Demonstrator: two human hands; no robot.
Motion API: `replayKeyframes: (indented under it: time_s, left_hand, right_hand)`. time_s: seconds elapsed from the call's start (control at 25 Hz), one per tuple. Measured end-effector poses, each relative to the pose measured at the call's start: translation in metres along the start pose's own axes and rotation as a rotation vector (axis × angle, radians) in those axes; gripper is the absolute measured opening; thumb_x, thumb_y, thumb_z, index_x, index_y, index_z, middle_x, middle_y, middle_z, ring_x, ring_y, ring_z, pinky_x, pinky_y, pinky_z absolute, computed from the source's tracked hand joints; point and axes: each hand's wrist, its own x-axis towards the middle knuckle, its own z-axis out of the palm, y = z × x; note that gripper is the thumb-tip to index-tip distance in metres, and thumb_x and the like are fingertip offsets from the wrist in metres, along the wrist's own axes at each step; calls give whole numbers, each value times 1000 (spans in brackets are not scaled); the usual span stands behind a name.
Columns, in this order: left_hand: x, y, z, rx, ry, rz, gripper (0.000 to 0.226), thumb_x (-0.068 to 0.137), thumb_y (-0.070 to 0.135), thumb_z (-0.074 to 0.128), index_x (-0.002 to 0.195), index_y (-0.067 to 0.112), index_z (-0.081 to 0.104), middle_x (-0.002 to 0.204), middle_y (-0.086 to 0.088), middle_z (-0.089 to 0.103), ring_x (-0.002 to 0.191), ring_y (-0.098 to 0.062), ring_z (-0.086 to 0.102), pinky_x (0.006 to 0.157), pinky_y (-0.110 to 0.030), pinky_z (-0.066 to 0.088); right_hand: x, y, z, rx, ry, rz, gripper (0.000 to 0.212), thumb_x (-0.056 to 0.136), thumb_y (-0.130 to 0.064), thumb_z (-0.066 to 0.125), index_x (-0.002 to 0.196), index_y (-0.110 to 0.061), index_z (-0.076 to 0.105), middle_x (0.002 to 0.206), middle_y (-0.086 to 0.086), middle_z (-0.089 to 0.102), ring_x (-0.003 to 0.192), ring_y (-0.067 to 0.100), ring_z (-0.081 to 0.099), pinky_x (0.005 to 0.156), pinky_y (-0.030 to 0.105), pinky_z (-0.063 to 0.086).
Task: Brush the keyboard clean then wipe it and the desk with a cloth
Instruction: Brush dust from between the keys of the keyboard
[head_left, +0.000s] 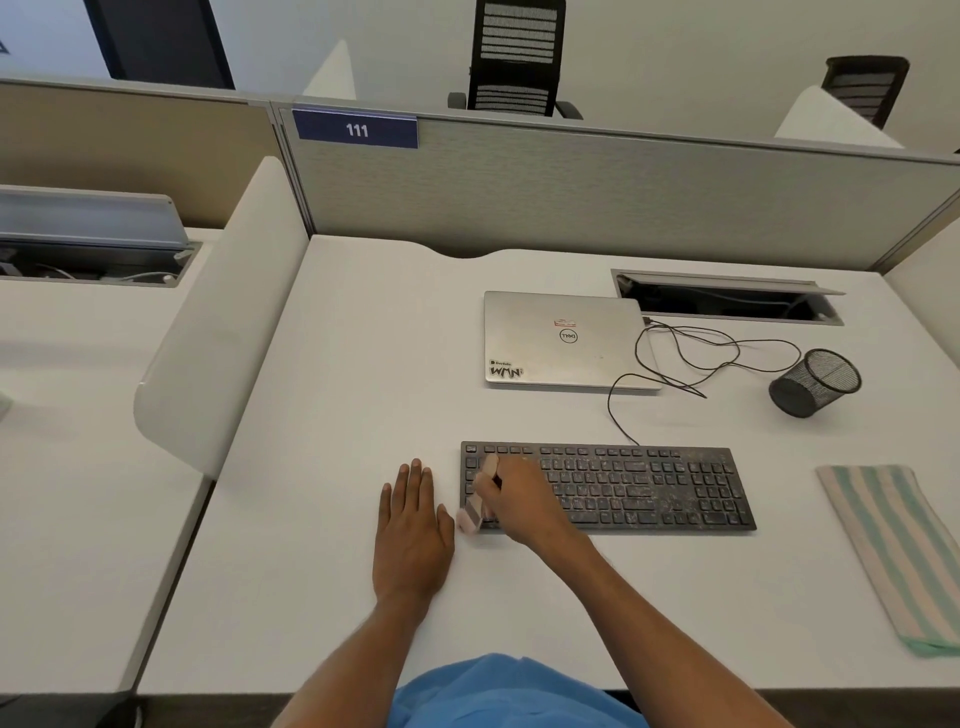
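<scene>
A black keyboard, speckled with pale dust, lies on the white desk. My right hand grips a small pale pink brush over the keyboard's left end, with the bristles at its lower left corner. Flat on the desk just left of the keyboard rests my left hand, fingers straight and holding nothing. A striped green and cream cloth lies folded at the right, apart from both hands.
A closed silver laptop sits behind the keyboard, with black cables trailing to an open cable tray. A black mesh cup lies tipped at the right. A grey partition bounds the far edge, a white divider the left.
</scene>
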Motion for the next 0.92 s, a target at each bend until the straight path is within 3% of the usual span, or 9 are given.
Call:
replayKeyframes:
  time_s: [0.12, 0.28, 0.4, 0.48, 0.56, 0.68, 0.76, 0.88, 0.92]
  left_hand:
    - [0, 0, 0, 4, 1, -1, 63, 103, 32, 33, 158, 4, 43, 169, -12, 35, 158, -25, 30, 130, -43, 12]
    - [0, 1, -1, 5, 5, -4, 63, 103, 32, 32, 159, 5, 43, 169, -12, 35, 158, -24, 30, 130, -42, 11]
    - [0, 0, -1, 5, 2, -1, 63, 103, 32, 32, 159, 5, 42, 169, -11, 35, 158, -24, 30, 130, -43, 11]
    - [0, 0, 0, 5, 2, -1, 63, 103, 32, 32, 159, 4, 43, 169, -12, 35, 158, -25, 30, 130, -43, 12]
    - [0, 1, -1, 0, 0, -1, 64, 103, 33, 31, 158, 4, 43, 169, -12, 36, 158, -25, 31, 130, -43, 12]
    - [0, 1, 0, -10, 6, -2, 64, 103, 33, 31, 158, 4, 44, 169, -12, 36, 158, -25, 31, 130, -44, 13]
    - [0, 1, -1, -14, 7, -3, 64, 103, 33, 31, 158, 3, 44, 168, -13, 37, 158, -25, 32, 129, -44, 13]
    - [1, 2, -1, -13, 12, 2, 64, 103, 32, 31, 157, 2, 45, 168, -13, 38, 157, -26, 33, 129, -44, 14]
    - [0, 1, -1, -10, 10, 5, 64, 103, 32, 30, 157, 3, 44, 168, -13, 37, 157, -26, 32, 130, -44, 13]
  right_hand:
    - [-2, -1, -2, 19, 27, -28, 32, 100, -21, 50, 69, -11, 52, 65, 3, 58, 58, 15, 47, 55, 34, 38]
    - [-1, -4, -4, 181, 126, -66, 36, 105, -23, 45, 75, -6, 55, 67, 8, 62, 56, 9, 47, 56, 36, 44]
    - [-3, -1, 1, 105, 67, -46, 36, 105, -25, 48, 73, -11, 57, 67, 2, 63, 57, 10, 50, 57, 33, 43]
    - [-3, 1, -2, 43, 11, -10, 35, 104, -26, 49, 77, -6, 60, 72, 7, 66, 61, 16, 52, 58, 38, 44]
    - [-7, 3, -12, -5, -9, 10, 38, 104, -25, 48, 75, -4, 58, 68, 7, 63, 58, 16, 49, 57, 35, 40]
    - [-14, 7, -28, 70, 101, -16, 36, 103, -19, 48, 70, -6, 49, 60, 3, 57, 47, 2, 51, 56, 33, 42]
    - [-16, 6, -31, 185, 124, -28, 33, 103, -21, 52, 72, -12, 51, 62, -6, 58, 53, -5, 61, 58, 33, 49]
    - [-12, -7, -21, 213, 66, -24, 20, 103, -17, 56, 88, -11, 68, 80, -13, 66, 69, -14, 66, 65, 10, 51]
    - [-10, -11, -16, 216, 40, -32, 18, 103, -14, 56, 94, -9, 71, 85, -11, 69, 73, -12, 67, 70, 9, 52]
